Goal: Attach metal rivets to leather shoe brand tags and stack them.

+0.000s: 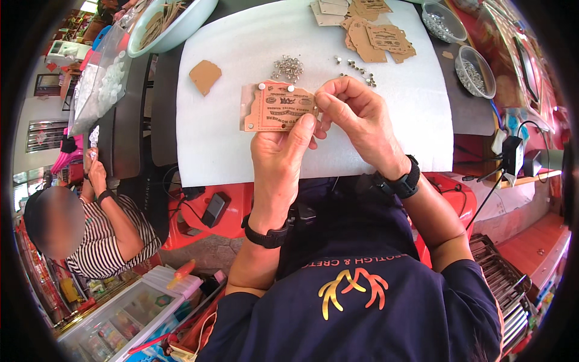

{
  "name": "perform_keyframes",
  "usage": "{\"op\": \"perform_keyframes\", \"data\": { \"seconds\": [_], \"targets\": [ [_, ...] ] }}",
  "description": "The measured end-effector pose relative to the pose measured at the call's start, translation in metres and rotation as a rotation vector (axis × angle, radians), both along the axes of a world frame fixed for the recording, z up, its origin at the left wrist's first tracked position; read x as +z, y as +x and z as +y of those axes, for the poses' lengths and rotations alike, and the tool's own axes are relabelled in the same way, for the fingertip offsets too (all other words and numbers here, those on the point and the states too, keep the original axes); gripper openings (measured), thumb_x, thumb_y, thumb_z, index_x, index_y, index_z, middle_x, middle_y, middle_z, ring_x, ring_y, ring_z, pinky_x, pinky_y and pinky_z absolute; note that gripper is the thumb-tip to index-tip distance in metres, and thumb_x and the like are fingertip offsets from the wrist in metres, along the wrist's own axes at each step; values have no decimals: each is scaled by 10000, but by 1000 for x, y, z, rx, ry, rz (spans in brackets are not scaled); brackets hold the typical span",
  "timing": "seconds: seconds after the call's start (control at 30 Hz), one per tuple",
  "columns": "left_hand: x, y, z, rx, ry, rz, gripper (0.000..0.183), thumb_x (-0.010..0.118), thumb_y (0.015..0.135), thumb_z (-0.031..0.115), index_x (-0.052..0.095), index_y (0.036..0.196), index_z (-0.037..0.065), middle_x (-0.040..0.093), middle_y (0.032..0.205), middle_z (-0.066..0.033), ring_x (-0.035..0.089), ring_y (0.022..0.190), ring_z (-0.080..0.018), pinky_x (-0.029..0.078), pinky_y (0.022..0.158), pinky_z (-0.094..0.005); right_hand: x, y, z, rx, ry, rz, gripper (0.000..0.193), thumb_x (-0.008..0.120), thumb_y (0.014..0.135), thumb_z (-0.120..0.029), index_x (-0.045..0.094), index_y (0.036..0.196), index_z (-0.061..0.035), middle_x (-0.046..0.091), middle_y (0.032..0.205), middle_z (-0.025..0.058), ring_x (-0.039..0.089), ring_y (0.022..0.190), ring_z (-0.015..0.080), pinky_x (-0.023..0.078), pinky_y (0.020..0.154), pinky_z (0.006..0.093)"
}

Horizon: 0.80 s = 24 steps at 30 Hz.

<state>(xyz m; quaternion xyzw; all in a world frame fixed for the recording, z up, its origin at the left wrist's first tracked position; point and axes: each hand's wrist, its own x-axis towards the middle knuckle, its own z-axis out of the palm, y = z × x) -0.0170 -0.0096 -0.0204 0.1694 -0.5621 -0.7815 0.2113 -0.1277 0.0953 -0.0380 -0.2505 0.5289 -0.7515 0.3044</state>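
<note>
My left hand point(282, 151) grips a brown printed tag point(276, 108) from below, thumb on its front and fingers behind. The tag has wavy edges, round silver studs at its top corners and another at the lower left. At the tag's right edge, my right hand point(357, 117) is closed in a pinch; what its fingertips hold is hidden. Just beyond the tag lies a heap of small silver studs point(288, 67). Several more loose studs point(360, 71) are scattered to its right. A plain brown cut piece point(205, 77) lies at the left on the white foam sheet point(211, 151).
Stacked brown tags point(386, 39) lie at the far right of the sheet. Clear tubs of metal parts point(474, 71) stand along the right. A pale bowl point(172, 27) of brown strips is at the far left. A person in a striped shirt point(114, 238) sits at left.
</note>
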Motion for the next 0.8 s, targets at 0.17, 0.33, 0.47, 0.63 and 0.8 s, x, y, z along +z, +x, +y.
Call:
{"op": "perform_keyframes", "data": {
  "seconds": [0.17,0.33,0.47,0.63,0.8],
  "targets": [
    [3,-2,-1,-35,-11,63,182,574,966,118,625,1099,4,660,910,-58,609,786,-132,443,670,-264,7,6,0,3,-37,-60,212,619,972,-201,590,1001,6,621,857,6,562,731,61,479,666,221],
    [5,-4,-2,-40,-53,25,183,566,972,121,625,1098,2,648,894,-48,595,767,-123,431,648,-253,4,7,0,-72,-25,-63,203,623,968,-194,591,1007,3,625,860,6,557,730,56,479,674,219],
    [5,-1,-1,-11,-50,26,184,565,977,133,627,1095,6,640,886,-38,575,743,-112,418,633,-250,3,7,2,-75,-23,24,190,629,963,-179,601,1009,3,627,859,3,556,740,53,475,675,216],
    [7,0,-3,-6,-97,35,178,567,978,138,632,1086,11,640,888,-31,568,737,-101,408,621,-242,1,7,0,-11,-112,-57,185,630,961,-173,609,1008,5,628,851,-1,554,737,48,473,675,213],
    [5,-4,-2,38,-143,-8,172,563,984,145,633,1072,15,640,892,-23,560,725,-84,389,576,-218,4,13,-1,-215,-46,80,128,672,915,-80,627,1004,0,624,850,1,567,720,59,486,666,221]
  ]
}}
